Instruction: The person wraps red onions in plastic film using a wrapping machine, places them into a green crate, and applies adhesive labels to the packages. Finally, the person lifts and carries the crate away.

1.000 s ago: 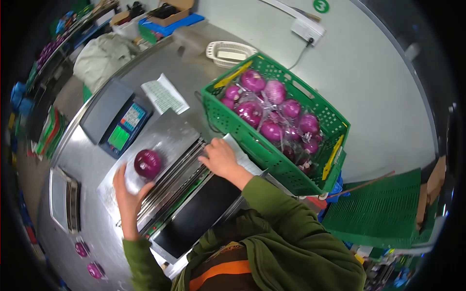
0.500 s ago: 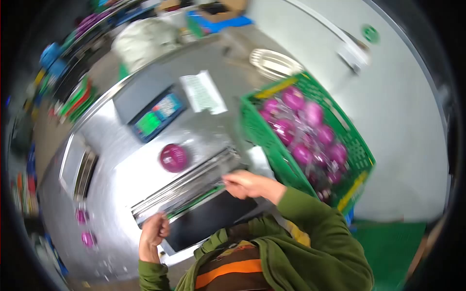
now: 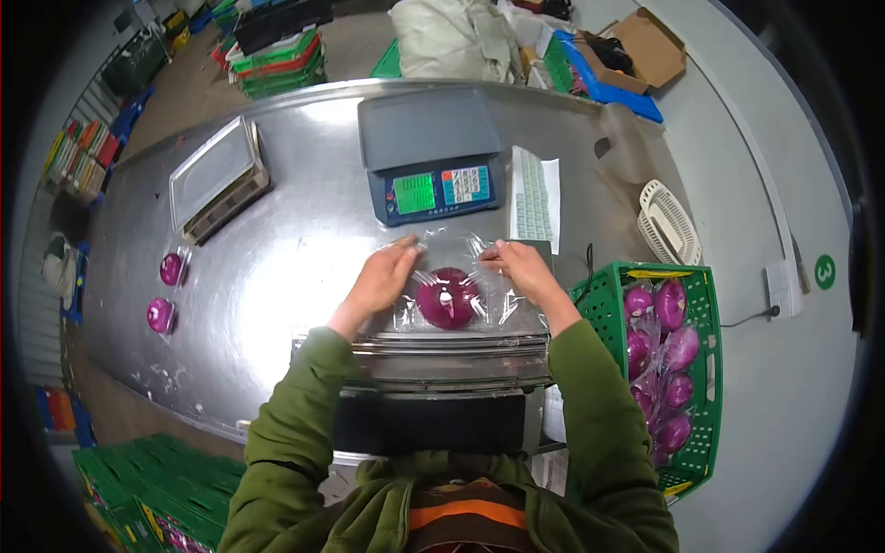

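A large purple onion [image 3: 448, 298] lies under clear plastic film [image 3: 507, 300] on the steel table, just beyond a metal roller-like frame [image 3: 442, 359]. My left hand [image 3: 387, 275] pinches the film at the onion's left. On the other side, my right hand [image 3: 524, 267] has its fingers closed on the film's right part. Behind the onion stands a weighing scale [image 3: 429, 152] with a lit green display. Two smaller wrapped onions [image 3: 166, 293] rest at the table's left.
A green crate [image 3: 705, 369] of wrapped purple onions stands at the right. A printed sheet [image 3: 535, 198] and a white basket [image 3: 668, 221] lie behind it. A tilted metal-framed device [image 3: 219, 175] is at the back left. Stacked green crates [image 3: 157, 488] are at the lower left.
The view has turned and straightened. My hands have moved from the metal frame to either side of the onion and now hold film over it.
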{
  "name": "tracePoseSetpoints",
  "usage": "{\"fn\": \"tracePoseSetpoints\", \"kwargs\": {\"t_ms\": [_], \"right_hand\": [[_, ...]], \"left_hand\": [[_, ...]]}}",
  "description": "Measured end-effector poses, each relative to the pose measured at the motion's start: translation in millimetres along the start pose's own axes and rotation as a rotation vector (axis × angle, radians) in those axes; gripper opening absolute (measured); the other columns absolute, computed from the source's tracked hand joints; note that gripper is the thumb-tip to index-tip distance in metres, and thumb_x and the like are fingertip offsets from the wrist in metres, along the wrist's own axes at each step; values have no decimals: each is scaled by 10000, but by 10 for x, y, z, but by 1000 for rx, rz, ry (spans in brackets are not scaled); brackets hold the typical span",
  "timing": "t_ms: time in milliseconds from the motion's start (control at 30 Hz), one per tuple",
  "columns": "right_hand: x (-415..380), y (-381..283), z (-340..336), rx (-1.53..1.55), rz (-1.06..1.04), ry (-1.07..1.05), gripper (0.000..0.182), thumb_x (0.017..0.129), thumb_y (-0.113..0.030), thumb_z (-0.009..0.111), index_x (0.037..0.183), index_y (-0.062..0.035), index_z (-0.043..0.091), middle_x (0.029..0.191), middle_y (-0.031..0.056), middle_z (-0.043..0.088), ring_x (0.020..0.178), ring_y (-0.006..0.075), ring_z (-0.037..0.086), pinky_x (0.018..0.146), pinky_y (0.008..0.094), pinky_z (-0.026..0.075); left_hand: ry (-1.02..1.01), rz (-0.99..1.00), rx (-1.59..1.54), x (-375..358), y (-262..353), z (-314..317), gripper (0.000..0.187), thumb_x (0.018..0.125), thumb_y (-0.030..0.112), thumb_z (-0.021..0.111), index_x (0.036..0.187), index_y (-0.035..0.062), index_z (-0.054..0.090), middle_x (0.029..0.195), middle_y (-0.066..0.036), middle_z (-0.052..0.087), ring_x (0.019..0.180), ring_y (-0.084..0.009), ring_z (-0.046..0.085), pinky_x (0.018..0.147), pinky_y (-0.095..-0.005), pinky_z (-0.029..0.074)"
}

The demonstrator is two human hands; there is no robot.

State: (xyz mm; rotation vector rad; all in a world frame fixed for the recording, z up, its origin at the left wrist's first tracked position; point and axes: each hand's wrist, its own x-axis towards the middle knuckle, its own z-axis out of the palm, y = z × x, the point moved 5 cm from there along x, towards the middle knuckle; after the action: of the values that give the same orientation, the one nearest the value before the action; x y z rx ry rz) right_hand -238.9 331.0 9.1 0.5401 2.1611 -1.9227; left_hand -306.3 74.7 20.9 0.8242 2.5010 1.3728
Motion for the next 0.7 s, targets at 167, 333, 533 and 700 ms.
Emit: {"fn": "tracePoseSetpoints", "kwargs": {"t_ms": [167, 333, 533, 700], "right_hand": [[-285, -84, 151, -138, 143, -144, 635, 956, -563, 521, 1106, 40, 652, 1021, 116, 651, 883, 185, 629, 811, 282, 498], [-354, 14, 51, -358, 424, -445, 867, 899, -734, 428, 1213, 55, 604, 1025, 152, 650, 887, 193, 632, 805, 300, 519], [-674, 296, -1, -116, 161, -258, 757, 969, -612, 431, 1249, 76, 576, 1048, 180, 647, 810, 210, 654, 733, 324, 556], [-866, 346, 35, 156, 116, 19, 547, 1046, -417, 409, 1220, 69, 591, 1039, 176, 646, 655, 171, 646, 550, 262, 517]], "left_hand": [[-323, -270, -267, -295, 250, -79, 482, 994, 441, 524, 1173, 1, 606, 1085, -118, 664, 996, -197, 616, 877, -299, 465], [-342, -362, -573, -382, 271, -138, 412, 960, 448, 594, 1099, 61, 622, 994, -22, 620, 945, -140, 574, 743, -289, 466], [-280, -592, -279, -743, 69, -227, 585, 910, 544, 611, 1024, -23, 702, 729, -68, 647, 689, -124, 597, 665, -267, 473], [-181, -654, -624, -905, -170, -156, 399, 1007, 351, 529, 914, 0, 695, 745, -51, 651, 560, -87, 533, 525, -241, 426]]}}
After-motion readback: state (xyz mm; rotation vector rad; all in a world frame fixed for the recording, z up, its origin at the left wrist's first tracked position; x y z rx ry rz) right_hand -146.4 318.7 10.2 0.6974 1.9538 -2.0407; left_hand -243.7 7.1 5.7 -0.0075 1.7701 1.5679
